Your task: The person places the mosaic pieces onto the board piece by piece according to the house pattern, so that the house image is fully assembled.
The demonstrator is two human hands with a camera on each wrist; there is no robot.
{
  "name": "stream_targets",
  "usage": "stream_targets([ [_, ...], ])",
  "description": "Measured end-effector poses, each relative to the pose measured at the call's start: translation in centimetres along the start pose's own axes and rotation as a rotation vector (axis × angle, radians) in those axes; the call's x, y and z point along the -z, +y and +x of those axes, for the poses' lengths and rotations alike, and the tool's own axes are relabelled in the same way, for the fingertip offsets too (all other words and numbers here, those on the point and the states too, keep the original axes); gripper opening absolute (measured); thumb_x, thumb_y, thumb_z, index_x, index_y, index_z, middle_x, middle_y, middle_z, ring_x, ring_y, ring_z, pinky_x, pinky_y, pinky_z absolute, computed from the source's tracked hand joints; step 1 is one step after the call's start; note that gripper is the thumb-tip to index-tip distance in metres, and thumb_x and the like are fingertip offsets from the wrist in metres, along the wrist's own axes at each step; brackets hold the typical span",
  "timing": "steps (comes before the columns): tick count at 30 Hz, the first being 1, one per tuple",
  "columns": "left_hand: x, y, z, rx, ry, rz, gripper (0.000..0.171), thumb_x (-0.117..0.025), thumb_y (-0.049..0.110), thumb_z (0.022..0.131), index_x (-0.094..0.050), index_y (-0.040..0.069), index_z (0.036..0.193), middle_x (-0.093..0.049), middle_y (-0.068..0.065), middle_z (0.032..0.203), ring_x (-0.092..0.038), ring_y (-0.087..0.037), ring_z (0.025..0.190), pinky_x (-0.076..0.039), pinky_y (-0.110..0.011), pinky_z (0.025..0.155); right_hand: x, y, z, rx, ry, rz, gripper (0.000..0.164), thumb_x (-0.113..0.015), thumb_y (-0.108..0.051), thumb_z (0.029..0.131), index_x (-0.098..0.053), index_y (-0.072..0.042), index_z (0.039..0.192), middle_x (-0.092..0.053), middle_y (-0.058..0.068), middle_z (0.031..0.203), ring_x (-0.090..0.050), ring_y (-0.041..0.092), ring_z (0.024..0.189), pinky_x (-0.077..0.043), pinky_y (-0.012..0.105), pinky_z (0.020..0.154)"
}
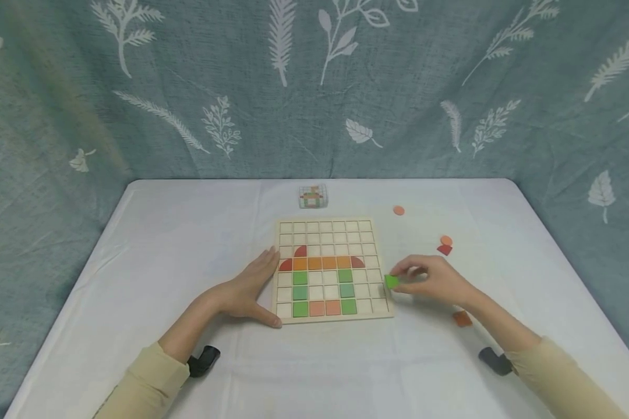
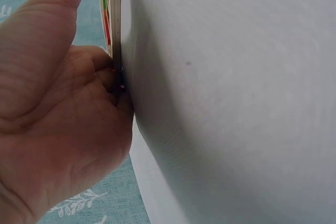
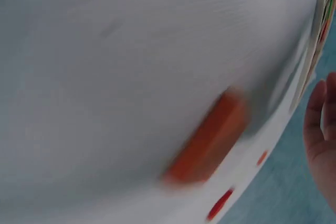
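Note:
A light wooden grid board (image 1: 331, 319) lies on the table, with red, orange, green and pink tiles set in some of its squares. My left hand (image 1: 246, 289) rests along the board's left edge, fingers straight, the thumb reaching the lower left corner. In the left wrist view the palm (image 2: 63, 129) stands beside the board's side (image 2: 116, 19). Just past the board's right edge, my right hand (image 1: 435, 280) pinches a green square tile (image 1: 392, 281) between thumb and fingers. That tile does not show in the right wrist view, where only part of the hand (image 3: 321, 129) appears.
Behind the board stands a small picture card (image 1: 313, 196) with a gridded pattern. Loose pieces lie to the right: a peach disc (image 1: 399, 210), an orange disc (image 1: 446, 240), a red piece (image 1: 444, 249) and an orange-brown square piece (image 1: 462, 318) by the right wrist. Patterned cloth (image 1: 314, 116) hangs behind the table.

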State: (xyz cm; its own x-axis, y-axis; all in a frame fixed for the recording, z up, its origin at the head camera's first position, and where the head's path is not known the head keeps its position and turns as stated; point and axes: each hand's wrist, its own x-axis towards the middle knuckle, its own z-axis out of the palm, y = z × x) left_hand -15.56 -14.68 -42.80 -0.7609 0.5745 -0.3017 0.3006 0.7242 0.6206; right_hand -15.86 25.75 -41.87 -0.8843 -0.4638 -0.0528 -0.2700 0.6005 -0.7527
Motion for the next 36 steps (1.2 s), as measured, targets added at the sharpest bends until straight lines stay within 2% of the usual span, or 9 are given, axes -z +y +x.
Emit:
stream_targets([
  [6, 0.0, 0.0, 0.0, -0.009, -0.011, -0.005, 0.133, -0.087, 0.048, 0.067, -0.002, -0.006, 0.153, 0.006, -0.021, 0.161, 0.007, -0.035, 0.148, -0.006, -0.053, 0.118, -2.9, -2.8, 5.5, 0.074, -0.019, -0.008, 0.024, -0.083, -0.027, 0.079, -0.074, -0.021, 0.101, -0.069, -0.011, 0.094, -0.062, 0.013, 0.087, -0.054, 0.033, 0.082],
  [11, -0.1, 0.0, 0.1, -0.012, -0.013, -0.011, 0.133, -0.087, 0.047, 0.067, -0.001, -0.005, 0.153, 0.006, -0.021, 0.161, 0.007, -0.035, 0.148, -0.006, -0.053, 0.118, -4.8, -4.5, 9.5, 0.043, -0.045, -0.101, 0.028, -0.081, -0.035, 0.08, -0.075, -0.02, 0.102, -0.07, -0.01, 0.095, -0.063, 0.01, 0.088, -0.053, 0.032, 0.078],
  [16, -0.1, 0.1, 0.1, -0.014, -0.015, -0.02, 0.131, -0.087, 0.047, 0.068, -0.002, -0.005, 0.154, 0.006, -0.02, 0.161, 0.007, -0.035, 0.148, -0.006, -0.053, 0.118, -5.9, -5.5, 12.2, 0.042, -0.084, -0.205, 0.032, -0.078, -0.036, 0.082, -0.076, -0.016, 0.106, -0.072, -0.007, 0.102, -0.064, 0.011, 0.095, -0.053, 0.03, 0.083],
  [20, -0.1, 0.2, 0.2, -0.025, -0.014, -0.025, 0.131, -0.087, 0.046, 0.068, -0.002, -0.005, 0.154, 0.006, -0.02, 0.161, 0.007, -0.035, 0.148, -0.006, -0.053, 0.118, -6.2, -5.9, 13.1, 0.11, -0.079, -0.247, 0.026, -0.076, -0.028, 0.085, -0.076, -0.011, 0.105, -0.073, -0.002, 0.102, -0.066, 0.015, 0.095, -0.053, 0.032, 0.085],
  [23, -0.1, 0.2, 0.2, -0.032, -0.012, -0.024, 0.132, -0.087, 0.046, 0.068, -0.001, -0.005, 0.153, 0.006, -0.021, 0.161, 0.007, -0.035, 0.148, -0.006, -0.053, 0.118, -6.4, -5.9, 13.3, 0.121, -0.066, -0.223, 0.024, -0.076, -0.026, 0.085, -0.076, -0.011, 0.105, -0.073, -0.001, 0.103, -0.065, 0.017, 0.096, -0.052, 0.033, 0.087],
  [31, 0.1, 0.0, 0.1, -0.021, -0.014, -0.015, 0.132, -0.087, 0.047, 0.067, -0.001, -0.004, 0.154, 0.006, -0.02, 0.161, 0.007, -0.035, 0.148, -0.007, -0.053, 0.118, -7.0, -6.4, 13.0, 0.022, -0.053, -0.173, 0.025, -0.073, -0.025, 0.088, -0.075, -0.014, 0.111, -0.072, -0.001, 0.111, -0.062, 0.02, 0.112, -0.048, 0.036, 0.098],
  [36, 0.1, 0.1, -0.1, -0.005, -0.013, -0.022, 0.133, -0.087, 0.047, 0.067, -0.001, -0.004, 0.154, 0.006, -0.02, 0.161, 0.007, -0.034, 0.148, -0.007, -0.053, 0.118, -7.1, -6.6, 13.0, 0.007, -0.02, -0.183, 0.023, -0.073, -0.022, 0.088, -0.075, -0.013, 0.109, -0.073, -0.001, 0.107, -0.065, 0.019, 0.107, -0.05, 0.036, 0.095],
])
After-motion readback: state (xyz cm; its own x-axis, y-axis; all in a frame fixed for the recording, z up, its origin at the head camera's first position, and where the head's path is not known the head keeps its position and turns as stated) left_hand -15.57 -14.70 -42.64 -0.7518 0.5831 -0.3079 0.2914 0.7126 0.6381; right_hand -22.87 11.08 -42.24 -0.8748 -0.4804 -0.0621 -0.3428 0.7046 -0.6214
